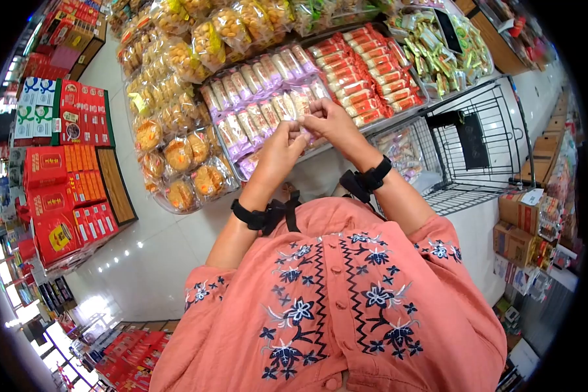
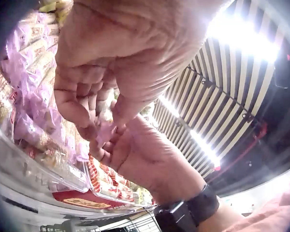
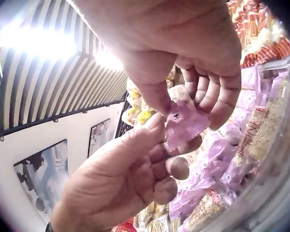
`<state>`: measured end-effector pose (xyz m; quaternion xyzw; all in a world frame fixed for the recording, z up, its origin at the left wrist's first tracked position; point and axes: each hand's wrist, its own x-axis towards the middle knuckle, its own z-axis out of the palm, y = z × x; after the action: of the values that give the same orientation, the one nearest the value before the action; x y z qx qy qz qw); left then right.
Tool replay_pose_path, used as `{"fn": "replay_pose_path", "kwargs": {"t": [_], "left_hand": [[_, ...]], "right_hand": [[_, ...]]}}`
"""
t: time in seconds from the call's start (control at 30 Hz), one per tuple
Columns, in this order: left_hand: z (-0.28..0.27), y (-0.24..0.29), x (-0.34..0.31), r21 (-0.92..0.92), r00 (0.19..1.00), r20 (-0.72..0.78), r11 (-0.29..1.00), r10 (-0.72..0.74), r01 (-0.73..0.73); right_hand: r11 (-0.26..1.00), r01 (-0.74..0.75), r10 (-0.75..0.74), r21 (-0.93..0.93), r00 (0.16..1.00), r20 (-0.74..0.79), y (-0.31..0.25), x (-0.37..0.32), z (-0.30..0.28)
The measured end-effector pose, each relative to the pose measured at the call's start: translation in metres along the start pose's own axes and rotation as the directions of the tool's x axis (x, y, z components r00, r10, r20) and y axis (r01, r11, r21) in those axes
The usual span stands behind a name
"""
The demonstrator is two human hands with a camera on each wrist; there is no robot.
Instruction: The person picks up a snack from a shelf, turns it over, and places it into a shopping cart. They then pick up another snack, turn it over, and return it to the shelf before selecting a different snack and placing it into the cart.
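Two-handed, pinching one small snack (image 3: 180, 93) by its purple wrapper (image 3: 187, 124) with left hand (image 1: 281, 147) and right hand (image 1: 336, 130), above the tray (image 3: 275, 169) towards its near edge, risking a split and a dropped snack from tugging too hard.

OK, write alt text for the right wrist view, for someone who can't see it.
The right hand and left hand pinch the purple end of a wrapped snack, near a bin of similar packets. Behind are wall pictures and a slatted ceiling with bright lights.
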<state>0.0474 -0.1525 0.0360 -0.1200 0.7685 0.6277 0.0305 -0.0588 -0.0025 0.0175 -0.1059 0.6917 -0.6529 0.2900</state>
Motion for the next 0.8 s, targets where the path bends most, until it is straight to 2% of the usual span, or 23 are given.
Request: {"fn": "replay_pose_path", "kwargs": {"t": [0.1,0.23,0.33,0.43,0.63,0.8], "left_hand": [[-0.012,0.014,-0.009,0.145,0.994,-0.111,0.989,0.021,-0.005],[-0.044,0.005,-0.024,0.179,0.956,-0.287,0.984,0.066,-0.014],[-0.073,-0.011,-0.033,0.472,0.878,-0.388,0.879,0.282,-0.073],[-0.086,-0.017,-0.041,0.566,0.854,-0.437,0.825,0.282,0.017],[-0.091,-0.041,-0.041,0.74,0.803,-0.364,0.67,0.472,-0.058],[-0.089,-0.049,-0.04,0.728,0.816,-0.372,0.685,0.443,-0.04]], "right_hand": [[0.989,0.049,-0.052,-0.139,0.999,-0.015,0.009,0.015,-0.004],[0.929,0.107,-0.119,-0.354,0.993,-0.012,0.003,0.026,-0.006],[0.893,0.121,-0.129,-0.434,0.992,0.011,0.007,0.035,-0.003],[0.874,0.11,-0.127,-0.474,0.992,-0.004,0.004,0.039,0.001],[0.831,0.158,-0.2,-0.533,0.98,-0.02,0.023,0.052,0.007],[0.849,0.15,-0.209,-0.507,0.976,-0.061,0.028,0.051,0.011]]}}
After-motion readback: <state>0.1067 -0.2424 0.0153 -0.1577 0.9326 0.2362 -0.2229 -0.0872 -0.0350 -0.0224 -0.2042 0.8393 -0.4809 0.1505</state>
